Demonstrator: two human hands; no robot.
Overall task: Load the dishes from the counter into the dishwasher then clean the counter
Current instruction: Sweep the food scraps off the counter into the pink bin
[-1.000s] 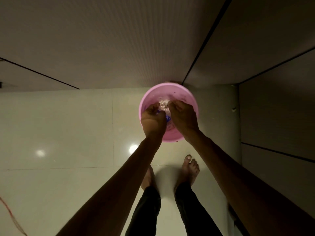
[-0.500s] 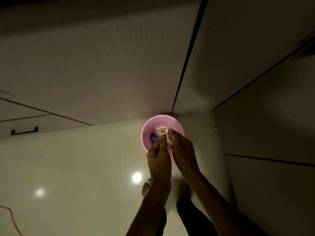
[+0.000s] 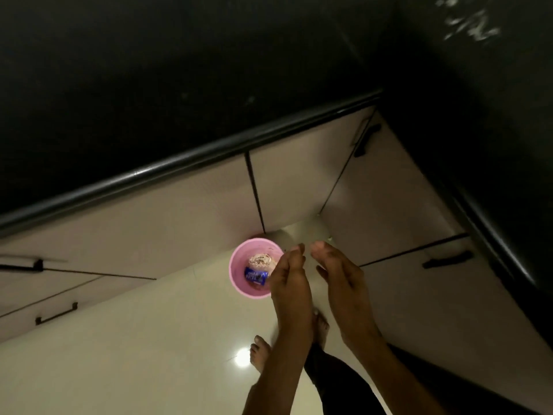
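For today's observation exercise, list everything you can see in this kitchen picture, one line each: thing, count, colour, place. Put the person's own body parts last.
Bin: one, pink, on the floor against the cabinets.
Wrapper: one, blue, inside the bin.
Crumpled scrap: one, pale with dark specks, inside the bin, above the wrapper in the picture.
Counter: one, black, L-shaped, along the top and right.
Cabinets: several fronts, beige, under the counter.
Handles: at least four, dark, on the cabinet fronts.
Floor: pale glossy tiles, with a light reflection.
Left hand: one, fingers straight, holding nothing, in front of the bin's right edge.
Right hand: one, fingers straight, holding nothing, right of the bin.
Feet: two, bare, on the floor.
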